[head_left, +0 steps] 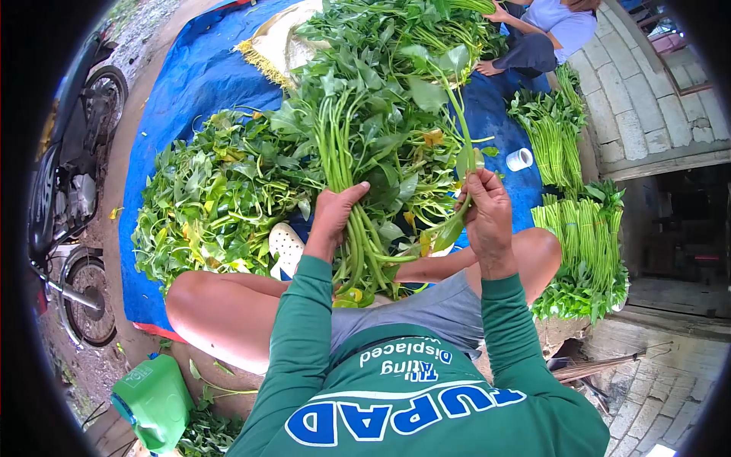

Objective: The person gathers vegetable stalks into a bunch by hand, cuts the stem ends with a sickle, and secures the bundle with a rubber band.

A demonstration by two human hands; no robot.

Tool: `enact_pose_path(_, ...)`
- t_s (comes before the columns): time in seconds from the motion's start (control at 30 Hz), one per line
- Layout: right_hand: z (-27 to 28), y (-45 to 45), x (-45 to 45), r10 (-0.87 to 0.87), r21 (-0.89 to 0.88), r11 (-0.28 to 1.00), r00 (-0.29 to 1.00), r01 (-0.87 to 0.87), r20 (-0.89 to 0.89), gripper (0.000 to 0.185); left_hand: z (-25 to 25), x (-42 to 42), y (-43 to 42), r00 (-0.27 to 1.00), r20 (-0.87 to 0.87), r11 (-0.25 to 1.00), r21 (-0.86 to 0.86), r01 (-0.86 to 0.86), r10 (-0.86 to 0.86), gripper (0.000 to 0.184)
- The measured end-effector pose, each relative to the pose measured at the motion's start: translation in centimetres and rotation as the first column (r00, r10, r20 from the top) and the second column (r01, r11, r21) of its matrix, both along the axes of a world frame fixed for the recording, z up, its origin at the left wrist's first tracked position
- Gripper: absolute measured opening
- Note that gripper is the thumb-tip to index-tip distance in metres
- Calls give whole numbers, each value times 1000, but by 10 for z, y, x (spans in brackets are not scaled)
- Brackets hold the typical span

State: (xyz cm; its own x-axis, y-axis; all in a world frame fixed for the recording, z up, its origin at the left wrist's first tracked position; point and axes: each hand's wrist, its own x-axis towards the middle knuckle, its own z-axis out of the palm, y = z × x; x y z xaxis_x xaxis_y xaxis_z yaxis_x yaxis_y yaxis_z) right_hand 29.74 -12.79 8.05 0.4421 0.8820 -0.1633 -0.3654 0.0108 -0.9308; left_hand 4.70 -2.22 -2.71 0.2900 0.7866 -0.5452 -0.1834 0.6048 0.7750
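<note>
In the head view, my left hand (336,215) is closed around a bunch of water spinach (335,148), its thumb lying across the long green stems. The leafy ends point away from me, and the cut ends hang down over my lap. My right hand (487,217), to the right of the bunch, pinches a single water spinach stalk (461,114) by its leafy stem. That stalk stands roughly upright, apart from the bunch in my left hand. A big pile of loose water spinach (221,183) lies in front of my crossed legs.
A blue tarp (205,72) lies under the greens. Tied bundles (579,244) stand at the right, near a white roll-like object (519,159). Another person (544,34) sits at upper right. A motorcycle (76,190) stands left; a green jug (156,400) is at lower left.
</note>
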Motion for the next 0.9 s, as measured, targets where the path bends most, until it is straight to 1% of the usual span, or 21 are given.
enact_pose_path(0.07, -2, 5, -3, -67, -13, 997, 932, 77, 356, 11, -28, 11, -3, 1000, -6, 999, -24, 23, -23, 31)
enact_pose_path(0.1, -3, 10, -6, -92, -7, 994, 849, 112, 520, 10, -24, 14, -8, 1000, -5, 1000, -18, 7, -7, 32)
enact_pose_path(0.13, -2, 15, -9, -119, 10, 990, 777, 144, 618, 9, -20, 19, -13, 1000, -4, 1000, -11, -9, 9, 33)
enact_pose_path(0.2, -1, 25, -14, -142, 74, 984, 456, 163, 878, 12, -20, 24, -17, 1000, -13, 1000, 7, 0, 0, 36)
enact_pose_path(0.23, 0, 30, -17, -147, 108, 982, 264, 157, 953, 14, -23, 26, -18, 1000, -22, 1000, 9, -1, 1, 36)
enact_pose_path(0.27, -1, 34, -23, -136, 105, 985, 240, 136, 961, 17, -26, 28, -20, 999, -33, 1000, 11, -5, 6, 36)
enact_pose_path(0.3, -5, 38, -29, -38, 4, 994, 329, 105, 944, 18, -25, 29, -22, 999, -46, 1000, 11, -13, 13, 36)
enact_pose_path(0.33, -13, 41, -35, 66, -100, 993, 413, 61, 909, 19, -30, 29, -23, 996, -94, 997, 78, 12, -4, 41)
enact_pose_path(0.37, -23, 41, -42, 173, -204, 979, 491, 10, 854, 20, -33, 29, -23, 1000, -2, 1000, 22, 19, -19, 43)
enact_pose_path(0.4, -44, 40, -45, 338, -380, 922, 640, -79, 690, 20, -38, 29, -22, 995, 93, 999, -34, 33, -29, 44)
enact_pose_path(0.43, -68, 37, -47, 468, -521, 832, 746, -191, 474, 22, -43, 27, -25, 981, 190, 995, -86, 53, -36, 46)
enact_pose_path(0.47, -85, 33, -50, 498, -537, 794, 812, -285, 305, 20, -48, 25, -26, 976, 212, 995, -80, 59, -41, 48)
enact_pose_path(0.5, -91, 30, -56, 446, -599, 737, 891, -314, 82, 20, -52, 25, -24, 969, 247, 994, -97, 51, -25, 47)
enact_pose_path(0.57, -107, 23, -57, 378, -590, 715, 918, -374, -123, 22, -63, 23, -30, 951, 308, 989, -145, 44, 3, 47)
enact_pose_path(0.6, -114, 21, -59, 399, -595, 701, 908, -393, -129, 22, -67, 24, -32, 944, 328, 987, -160, 17, 37, 47)
enact_pose_path(0.67, -127, 15, -61, 431, -602, 678, 892, -421, -138, 20, -74, 31, -40, 976, 213, 992, -127, -25, 52, 44)
enact_pose_path(0.7, -128, 16, -63, 520, -587, 651, 846, -482, -117, 24, -69, 33, -42, 986, 154, 994, -103, -46, 61, 43)
enact_pose_path(0.73, -127, 14, -64, 569, -625, 633, 822, -457, -24, 26, -60, 29, -43, 992, 119, 986, -164, -32, 52, 35)
enact_pose_path(0.83, -108, 8, -72, 679, -702, 640, 659, -313, 325, 30, -58, 27, -35, 993, -38, 993, 43, -111, 113, 26)
enact_pose_path(0.87, -105, 4, -73, 699, -714, 652, 566, -255, 437, 31, -54, 25, -30, 988, 6, 987, 43, -155, 155, 21)
enact_pose_path(0.9, -163, -10, -64, 532, -475, 817, 749, -328, 396, 33, -66, 22, -22, 987, 20, 986, 56, -157, 156, 22)
